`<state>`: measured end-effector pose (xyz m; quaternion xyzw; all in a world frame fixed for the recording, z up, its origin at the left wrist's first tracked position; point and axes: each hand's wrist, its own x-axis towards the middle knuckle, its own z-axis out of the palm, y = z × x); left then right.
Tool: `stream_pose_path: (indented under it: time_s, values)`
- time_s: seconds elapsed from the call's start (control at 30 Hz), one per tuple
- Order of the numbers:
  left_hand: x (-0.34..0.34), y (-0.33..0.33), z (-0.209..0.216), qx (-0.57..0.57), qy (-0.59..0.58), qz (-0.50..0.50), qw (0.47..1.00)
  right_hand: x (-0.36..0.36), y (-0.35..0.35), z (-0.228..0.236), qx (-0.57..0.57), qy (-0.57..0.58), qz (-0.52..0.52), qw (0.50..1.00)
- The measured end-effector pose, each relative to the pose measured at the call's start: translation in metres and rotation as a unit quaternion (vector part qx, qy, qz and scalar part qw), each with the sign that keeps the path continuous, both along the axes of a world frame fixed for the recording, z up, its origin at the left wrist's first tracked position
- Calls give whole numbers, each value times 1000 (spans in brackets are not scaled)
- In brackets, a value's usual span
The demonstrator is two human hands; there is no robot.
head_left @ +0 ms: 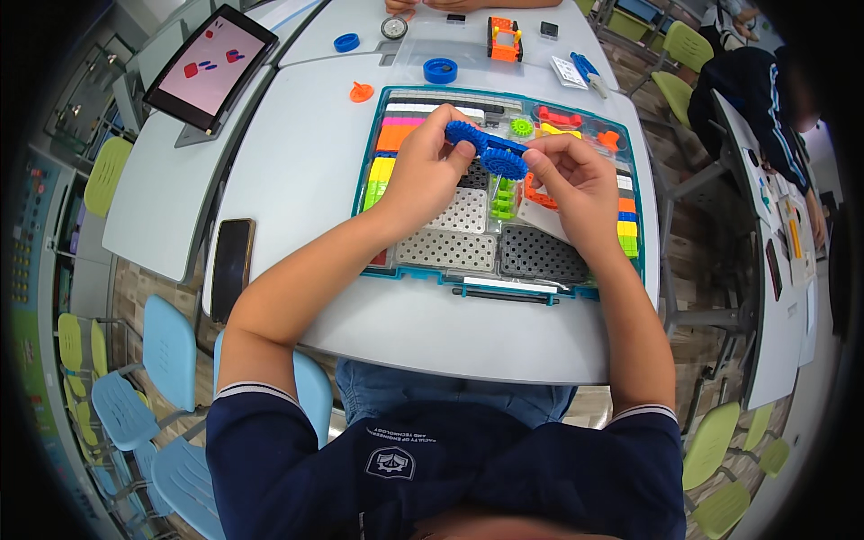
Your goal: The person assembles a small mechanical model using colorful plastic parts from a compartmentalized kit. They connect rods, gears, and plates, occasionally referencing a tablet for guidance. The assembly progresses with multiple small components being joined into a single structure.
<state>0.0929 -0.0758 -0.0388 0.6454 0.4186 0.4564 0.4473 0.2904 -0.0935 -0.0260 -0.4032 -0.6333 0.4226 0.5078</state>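
Between my hands, above an open parts case, is a small assembly of blue toothed gears joined by a dark bar, with a thin light rod pointing down from it. My left hand pinches the gear at its left end between thumb and fingers. The right end is gripped by my right hand, thumb and fingertips closed near the bar. Beneath them the teal-edged case holds building pieces sorted by colour: grey perforated plates, black plates, lime, orange, yellow and white blocks. My forearms hide part of its sides.
On the table lie a phone at left, an orange cone-like piece, blue rings and an orange built frame. Blue pliers lie at back right. A tablet stands at far left. Another person's hands rest at the far edge.
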Motion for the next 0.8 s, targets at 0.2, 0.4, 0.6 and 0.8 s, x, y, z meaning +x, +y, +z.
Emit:
stream_pose_path:
  time_s: [0.2, 0.4, 0.6, 0.8]
  values:
    - [3, 3, -2, 35, -21, 14, 999, 1, 2, 0, -5, 14, -27, 1000]
    - [4, 1, -1, 38, -35, -19, 998, 2, 3, 2, -29, 42, -43, 998]
    - [4, 3, -2, 34, -78, -32, 996, 4, 2, 4, -56, 95, -48, 993]
    - [1, 6, -3, 37, -50, -35, 997, 5, 4, 1, -48, 74, -67, 994]
